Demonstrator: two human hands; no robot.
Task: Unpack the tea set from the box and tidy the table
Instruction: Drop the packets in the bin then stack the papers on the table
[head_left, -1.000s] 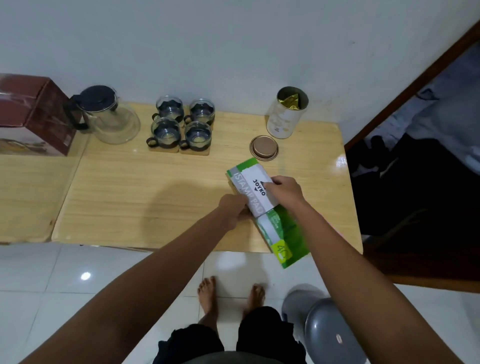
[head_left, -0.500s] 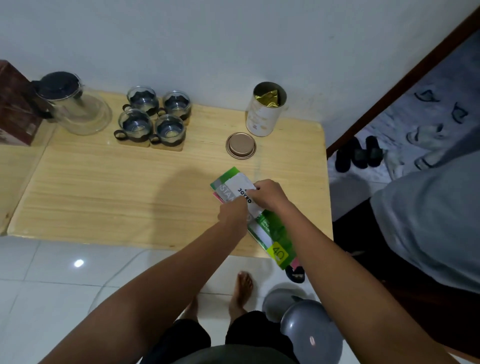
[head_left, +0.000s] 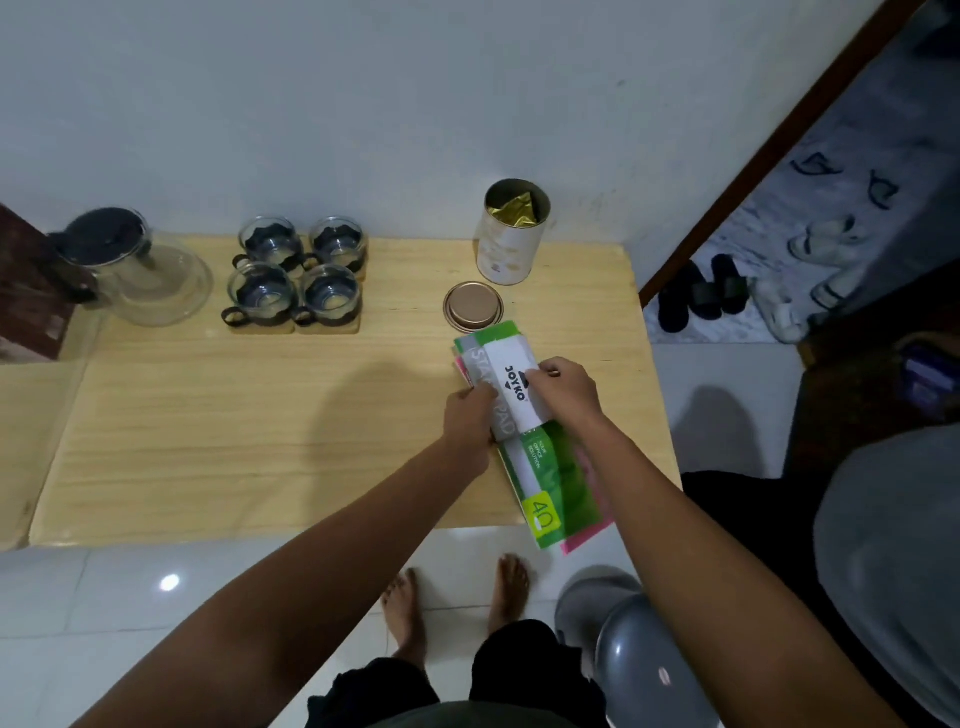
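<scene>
Both arms stretched forward over table (head_left: 208, 441), green packet (head_left: 540, 467) gripped by left hand (head_left: 467, 421), pinched by right hand (head_left: 563, 387)

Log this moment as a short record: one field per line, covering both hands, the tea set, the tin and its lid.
left hand: left hand grips the left edge of the green packet
right hand: right hand pinches the packet's white label
packet: overhangs the table front edge
tea set: glass teapot and four glass cups at the back
tin: open tin, upright
lid: lid flat in front of the tin
</scene>
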